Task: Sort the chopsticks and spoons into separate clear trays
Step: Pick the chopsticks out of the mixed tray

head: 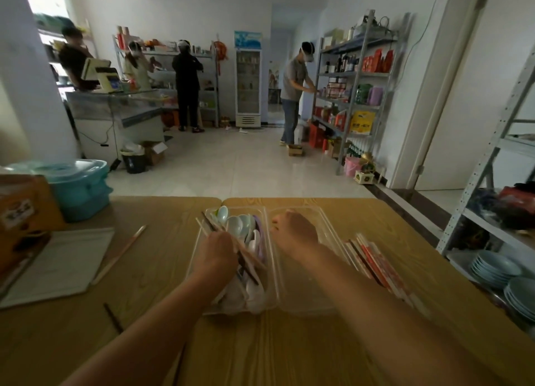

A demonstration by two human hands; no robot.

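Note:
Two clear trays lie side by side on the wooden table. The left tray point(199, 238) holds several pale spoons point(241, 225) mixed with chopsticks. My left hand point(215, 254) is inside it, shut on a bundle of chopsticks point(249, 262) that sticks out both ways. My right hand point(293, 232) rests over the right tray point(327, 223), fingers curled down; whether it holds anything is hidden. A pile of red and pale chopsticks point(379, 265) lies on the table just right of that tray.
One loose chopstick point(121, 251) lies left of the trays beside a white board point(58, 264), and a dark one point(113, 317) lies nearer me. A teal container point(79, 187) and an orange box point(23, 209) stand far left. Plates point(498, 267) are stacked on a shelf at right.

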